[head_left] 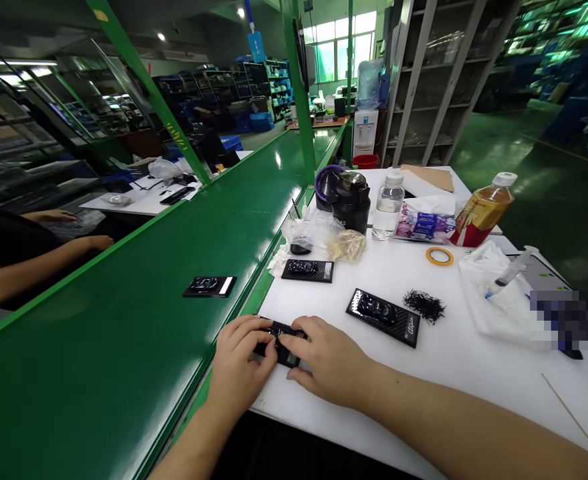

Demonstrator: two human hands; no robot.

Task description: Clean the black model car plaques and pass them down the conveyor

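Observation:
Both my hands are at a small black rectangular plate (288, 359) near the table's front left edge. My left hand (244, 360) grips its left end, with thumb and index finger bent together over the top. My right hand (331, 360) holds the other end, index finger pressing on the middle and thumb at the near edge. The fingers hide much of the plate. To the right lies a similar black plate (384, 317) bearing a glossy raised car shape and pale lettering. Behind my hands is another such plate (307, 270). A pile of thin black strips (425, 305) lies farther right.
A similar plate (209, 287) lies on the green conveyor belt (139, 320). Around the white table (324, 407) stand a clear bottle (388, 205), a drink bottle (483, 210), a tape roll (439, 256) and a syringe (513, 272). Across the belt, a person's arm (39, 267) shows.

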